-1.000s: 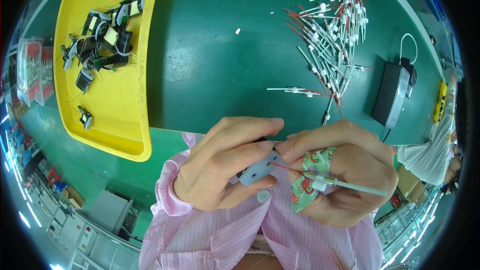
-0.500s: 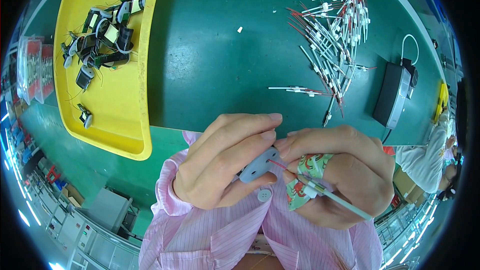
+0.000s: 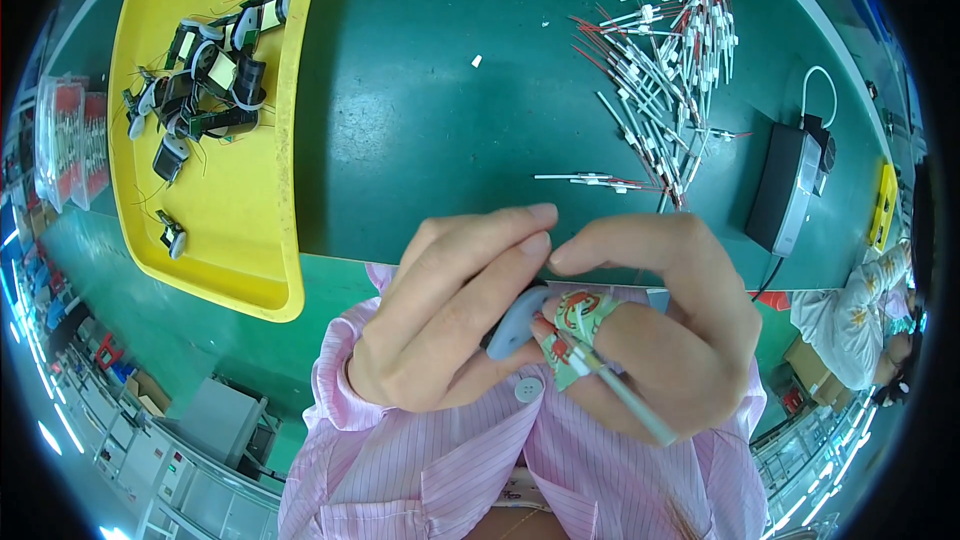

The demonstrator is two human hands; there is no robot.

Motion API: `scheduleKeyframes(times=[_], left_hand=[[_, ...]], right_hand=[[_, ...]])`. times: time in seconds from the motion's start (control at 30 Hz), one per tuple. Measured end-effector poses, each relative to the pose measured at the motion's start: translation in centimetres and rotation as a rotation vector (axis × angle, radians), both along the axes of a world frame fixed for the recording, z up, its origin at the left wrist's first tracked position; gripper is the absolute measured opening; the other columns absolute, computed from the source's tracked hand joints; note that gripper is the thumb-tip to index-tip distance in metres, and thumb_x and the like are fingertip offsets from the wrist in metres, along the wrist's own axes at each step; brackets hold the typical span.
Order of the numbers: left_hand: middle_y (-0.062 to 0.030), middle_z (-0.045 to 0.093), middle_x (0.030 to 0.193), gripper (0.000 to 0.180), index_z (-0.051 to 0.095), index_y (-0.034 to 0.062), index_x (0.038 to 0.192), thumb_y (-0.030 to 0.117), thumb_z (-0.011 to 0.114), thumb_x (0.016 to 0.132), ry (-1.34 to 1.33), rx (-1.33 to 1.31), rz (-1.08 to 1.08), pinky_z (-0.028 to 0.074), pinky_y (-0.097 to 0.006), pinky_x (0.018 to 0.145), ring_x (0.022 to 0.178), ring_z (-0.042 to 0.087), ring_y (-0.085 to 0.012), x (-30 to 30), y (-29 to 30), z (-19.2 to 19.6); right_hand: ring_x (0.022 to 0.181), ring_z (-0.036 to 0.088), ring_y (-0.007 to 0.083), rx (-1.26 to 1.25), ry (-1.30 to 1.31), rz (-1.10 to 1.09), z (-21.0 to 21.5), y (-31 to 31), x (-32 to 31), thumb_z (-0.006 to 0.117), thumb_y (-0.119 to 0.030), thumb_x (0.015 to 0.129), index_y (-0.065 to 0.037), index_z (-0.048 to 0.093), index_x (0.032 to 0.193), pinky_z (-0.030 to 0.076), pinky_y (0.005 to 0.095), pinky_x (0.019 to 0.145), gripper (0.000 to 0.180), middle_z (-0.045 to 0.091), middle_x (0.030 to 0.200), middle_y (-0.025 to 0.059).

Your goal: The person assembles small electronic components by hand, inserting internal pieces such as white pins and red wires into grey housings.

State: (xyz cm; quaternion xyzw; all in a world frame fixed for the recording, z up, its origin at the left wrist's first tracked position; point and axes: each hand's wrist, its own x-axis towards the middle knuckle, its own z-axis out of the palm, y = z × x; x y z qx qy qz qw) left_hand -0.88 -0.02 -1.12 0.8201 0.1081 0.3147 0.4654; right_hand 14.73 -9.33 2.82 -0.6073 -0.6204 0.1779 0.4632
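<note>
Hands meet close to the body, just off the near edge of a green desk. The left hand pinches a small grey plastic part between thumb and fingertips. The right hand, one finger wrapped in patterned tape, closes around a thin white sleeved wire whose tip meets the grey part. Both pieces look light; the grey part seems stiff and best held by its edges, the wire slender, bendable and best held near its tip.

A yellow tray on the far-left side holds dark wound coil parts. A loose pile of white wires with red ends lies toward the far-right corner, beside a black box with a white cord. No labels are readable.
</note>
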Motion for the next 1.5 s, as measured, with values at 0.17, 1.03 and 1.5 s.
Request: scheduleKeyframes(times=[0.17,1.03,1.5], left_hand=[[-0.0265,0.059,0.110,0.047,0.059,-0.0104,0.102,0.022,0.076,0.073,-0.005,0.016,0.096,0.050,-0.037,0.071,0.088,0.060,-0.0339,-0.4,-0.2,-0.3],[-0.0149,0.057,0.089,0.049,0.061,-0.0038,0.104,-0.003,0.076,0.057,0.235,0.015,0.064,0.046,-0.029,0.053,0.068,0.059,-0.0213,-1.7,-0.2,0.7],[-0.0169,0.060,0.081,0.036,0.060,-0.0104,0.104,-0.004,0.071,0.071,0.063,-0.408,0.008,0.046,-0.030,0.055,0.066,0.059,-0.0239,-1.6,-0.9,-1.2]], right_hand=[[0.060,0.059,0.0160,-0.185,0.263,0.080,1.2,-0.5,1.3,0.076,-0.002,0.063,0.003,0.070,0.087,0.043,0.0229,0.048,0.026,0.064,0.082,0.0164],[0.050,0.037,0.0178,-0.075,-0.133,-0.006,0.1,-0.9,0.2,0.072,-0.001,0.049,0.005,0.060,0.068,0.026,0.0301,0.043,0.023,0.041,0.062,0.0051],[0.050,0.040,0.0195,-0.255,-0.080,0.132,-0.9,-0.9,0.9,0.064,0.001,0.048,-0.002,0.059,0.069,0.026,0.0338,0.046,0.022,0.041,0.059,0.0038]])
